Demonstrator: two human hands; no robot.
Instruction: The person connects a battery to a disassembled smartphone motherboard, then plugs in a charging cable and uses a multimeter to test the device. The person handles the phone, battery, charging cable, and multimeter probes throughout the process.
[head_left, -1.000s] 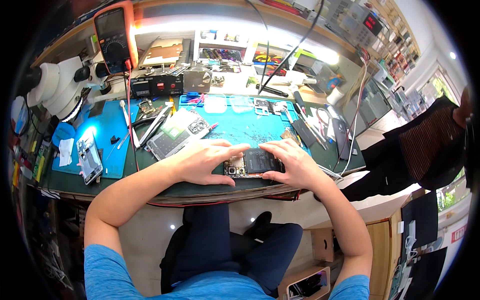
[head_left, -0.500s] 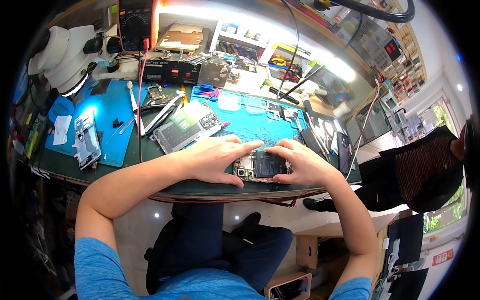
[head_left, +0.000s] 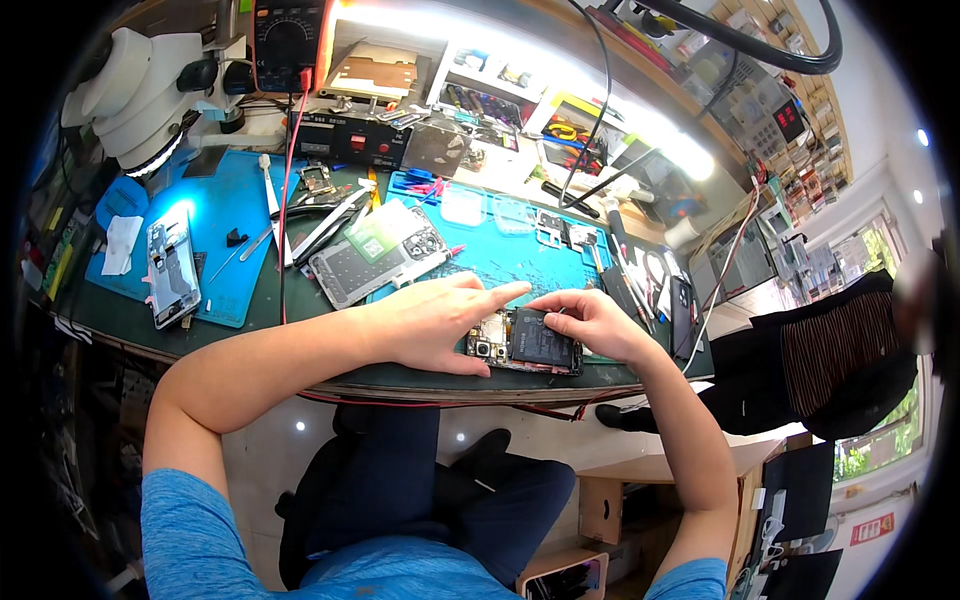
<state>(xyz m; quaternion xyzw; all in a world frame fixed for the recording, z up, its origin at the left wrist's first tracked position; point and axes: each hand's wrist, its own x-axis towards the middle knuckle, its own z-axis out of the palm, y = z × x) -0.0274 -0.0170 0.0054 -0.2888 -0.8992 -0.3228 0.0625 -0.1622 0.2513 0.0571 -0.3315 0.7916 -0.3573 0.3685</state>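
an opened phone (head_left: pixel 524 342) with its back cover off lies flat at the near edge of the workbench (head_left: pixel 300 330), its dark battery and circuit board facing up. the left hand (head_left: pixel 425 322) rests palm down over the phone's left end, thumb along the near side below the camera corner, index finger stretched straight across the top edge toward the other hand, the remaining fingers loosely spread and not closed around anything. the right hand (head_left: pixel 590 322) sits on the phone's right end, curled, with fingertips drawn together at the battery's upper edge; it seems to pinch something small there, though the view is too coarse to tell what. both forearms come up from the lower edge and meet over the phone.

behind the phone lies a teal work mat (head_left: pixel 500 262), and on it, up and left of the phone, a second disassembled phone frame (head_left: pixel 380 262). farther left of the phone, on a blue mat (head_left: pixel 215 250), lies another phone frame (head_left: pixel 170 268). a white microscope (head_left: pixel 140 90) stands far up-left of the phone. to the phone's right sits a person in dark clothing (head_left: pixel 820 350).
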